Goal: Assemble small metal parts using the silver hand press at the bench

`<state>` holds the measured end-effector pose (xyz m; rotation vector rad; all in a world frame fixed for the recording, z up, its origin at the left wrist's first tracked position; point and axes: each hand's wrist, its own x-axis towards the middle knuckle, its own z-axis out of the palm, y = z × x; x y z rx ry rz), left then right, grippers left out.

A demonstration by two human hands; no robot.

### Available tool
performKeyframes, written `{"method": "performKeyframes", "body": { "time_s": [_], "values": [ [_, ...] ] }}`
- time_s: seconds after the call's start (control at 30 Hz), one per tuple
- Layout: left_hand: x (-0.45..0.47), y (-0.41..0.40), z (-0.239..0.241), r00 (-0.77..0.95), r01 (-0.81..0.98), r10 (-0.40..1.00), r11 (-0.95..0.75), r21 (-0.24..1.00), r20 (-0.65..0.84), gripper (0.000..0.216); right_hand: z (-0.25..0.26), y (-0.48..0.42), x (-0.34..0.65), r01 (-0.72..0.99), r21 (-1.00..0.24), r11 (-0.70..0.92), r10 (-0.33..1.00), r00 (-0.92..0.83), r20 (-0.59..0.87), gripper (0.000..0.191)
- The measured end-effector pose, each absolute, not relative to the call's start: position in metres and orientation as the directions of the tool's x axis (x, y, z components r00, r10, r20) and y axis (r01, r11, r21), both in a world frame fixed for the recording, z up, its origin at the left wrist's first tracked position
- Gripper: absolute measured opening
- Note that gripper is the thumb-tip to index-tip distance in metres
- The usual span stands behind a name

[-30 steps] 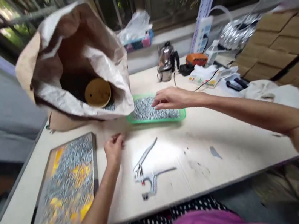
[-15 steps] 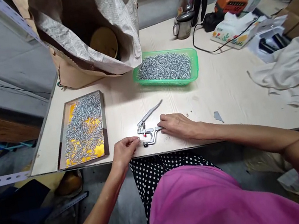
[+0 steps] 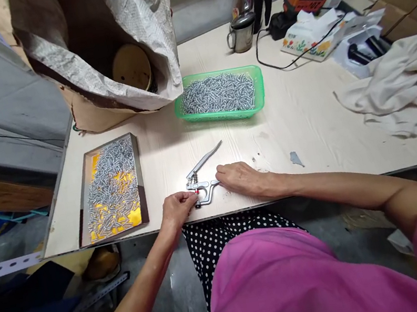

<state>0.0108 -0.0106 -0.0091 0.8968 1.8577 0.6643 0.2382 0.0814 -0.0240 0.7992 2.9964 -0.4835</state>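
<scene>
I see smooth metal pliers (image 3: 206, 184) lying crosswise, handles (image 3: 208, 155) splayed rightward; my right hand (image 3: 240, 178) closes on one, my left hand (image 3: 177, 209) pinches beside the jaws, contents hidden.

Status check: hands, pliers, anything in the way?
Left hand pinched at head of pliers; right hand holding lower handle. Upper handle raised. No obstruction visible; green basket beyond.
</scene>
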Motion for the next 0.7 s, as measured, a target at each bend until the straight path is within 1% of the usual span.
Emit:
{"method": "performKeyframes", "body": {
  "time_s": [0.23, 0.4, 0.5, 0.57, 0.67, 0.7],
  "values": [
    [0.005, 0.005, -0.007, -0.245, 0.339, 0.741, 0.669, 0.661, -0.625, 0.03, -0.024, 0.083, 0.239, 0.488, -0.326, 0.81, 0.491, -0.868, -0.08, 0.025],
    [0.005, 0.011, -0.004, -0.197, 0.358, 0.706, 0.698, 0.621, -0.68, 0.031, -0.033, 0.084, 0.242, 0.427, -0.35, 0.834, 0.456, -0.89, 0.001, 0.027],
    [0.005, 0.011, -0.005, -0.184, 0.378, 0.697, 0.701, 0.605, -0.693, 0.035, -0.035, 0.083, 0.242, 0.432, -0.363, 0.826, 0.458, -0.889, -0.014, 0.027],
    [0.005, 0.01, -0.006, -0.183, 0.393, 0.695, 0.7, 0.596, -0.695, 0.038, -0.034, 0.083, 0.243, 0.43, -0.381, 0.818, 0.456, -0.889, -0.024, 0.024],
    [0.005, 0.006, -0.005, -0.179, 0.401, 0.699, 0.695, 0.598, -0.692, 0.041, -0.031, 0.091, 0.245, 0.416, -0.43, 0.801, 0.451, -0.892, -0.023, 0.009],
    [0.006, 0.005, -0.004, -0.175, 0.396, 0.699, 0.695, 0.6, -0.693, 0.042, -0.03, 0.096, 0.246, 0.412, -0.437, 0.8, 0.454, -0.891, -0.008, 0.015]
  ]
}}
